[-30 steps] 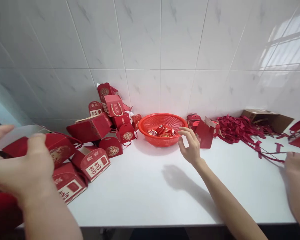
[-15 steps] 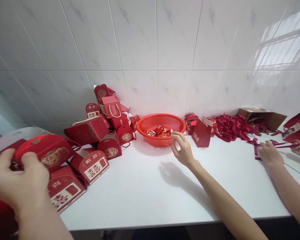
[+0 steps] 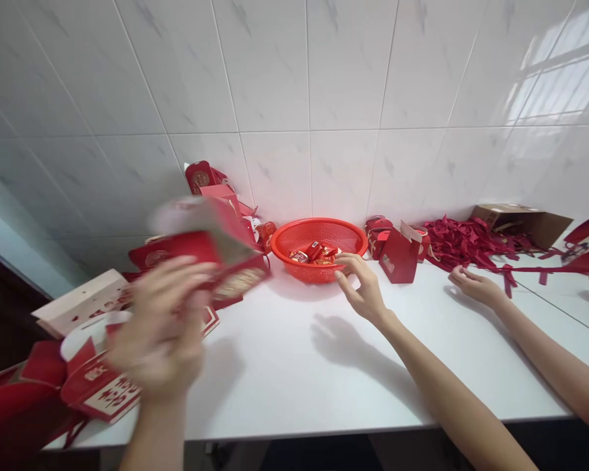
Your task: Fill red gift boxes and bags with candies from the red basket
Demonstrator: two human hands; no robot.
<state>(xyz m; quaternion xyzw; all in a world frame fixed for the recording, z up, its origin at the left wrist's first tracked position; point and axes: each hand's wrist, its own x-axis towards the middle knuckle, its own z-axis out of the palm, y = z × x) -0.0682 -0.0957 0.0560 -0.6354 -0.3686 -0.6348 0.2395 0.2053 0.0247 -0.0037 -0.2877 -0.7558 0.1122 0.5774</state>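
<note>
My left hand (image 3: 161,327) is closed on a red gift box (image 3: 226,248), both smeared by motion, above the pile on the left side of the table. The box's flaps look raised. At the front rim of a red plastic basket (image 3: 319,271) is my right hand (image 3: 366,288), its fingers curved with thumb and fingertips close together. Whether anything is between them cannot be made out. Wrapped sweets (image 3: 315,251) lie inside the basket, just beyond these fingertips.
More red boxes (image 3: 110,386) are piled at left. Right of the basket stands a red box (image 3: 400,255), then a heap of dark red ribbons (image 3: 464,242) and an open carton (image 3: 525,226). Another person's hands hold a ribbon (image 3: 535,269) at far right, beside a red box.
My left hand has moved right from the far left, carrying the red box. My right hand has barely moved. The other person's hand has shifted left along the ribbon.
</note>
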